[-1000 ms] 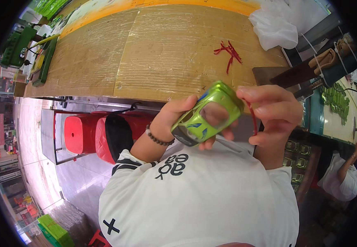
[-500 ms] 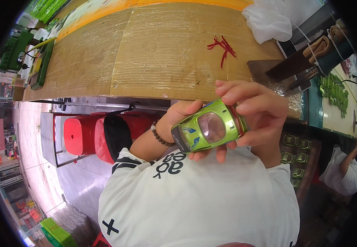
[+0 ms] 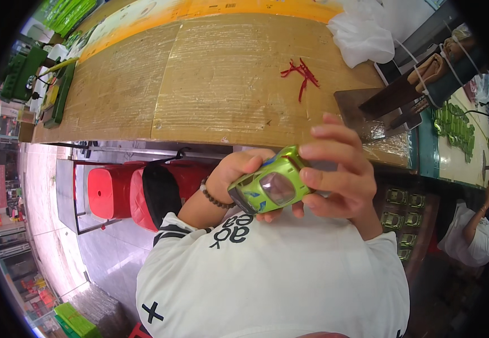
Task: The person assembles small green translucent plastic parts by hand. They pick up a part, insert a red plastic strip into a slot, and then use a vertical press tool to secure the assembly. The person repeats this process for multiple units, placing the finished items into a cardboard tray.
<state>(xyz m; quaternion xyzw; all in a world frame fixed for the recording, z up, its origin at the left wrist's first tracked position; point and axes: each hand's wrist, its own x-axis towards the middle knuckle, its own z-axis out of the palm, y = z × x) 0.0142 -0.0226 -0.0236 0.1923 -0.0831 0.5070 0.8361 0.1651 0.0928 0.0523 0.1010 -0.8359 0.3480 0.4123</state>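
Observation:
A shiny green toy car body (image 3: 281,183) with blue decals and a see-through roof window is held up in front of my chest. My left hand (image 3: 241,176), with a beaded bracelet at the wrist, is closed round its front part, thumb on the upper side and fingertips showing below. My right hand (image 3: 340,174) is at the car's rear end, fingers bent and parted, with fingertips against that edge. Whether anything small lies between them is hidden. Beyond the hands, thin red strips (image 3: 302,74) lie in a loose heap on the cardboard-covered table (image 3: 216,84).
At right stands a dark metal fixture (image 3: 402,90) with cable-tied handles, beside a white plastic bag (image 3: 363,34). Several similar green car bodies (image 3: 396,217) are laid out below it. Red stools (image 3: 109,190) stand at left. Another person (image 3: 470,234) is at far right.
The red band seen at the car's rear is no longer visible. My right hand has shifted its fingers there, and the car has moved slightly left and down in view.

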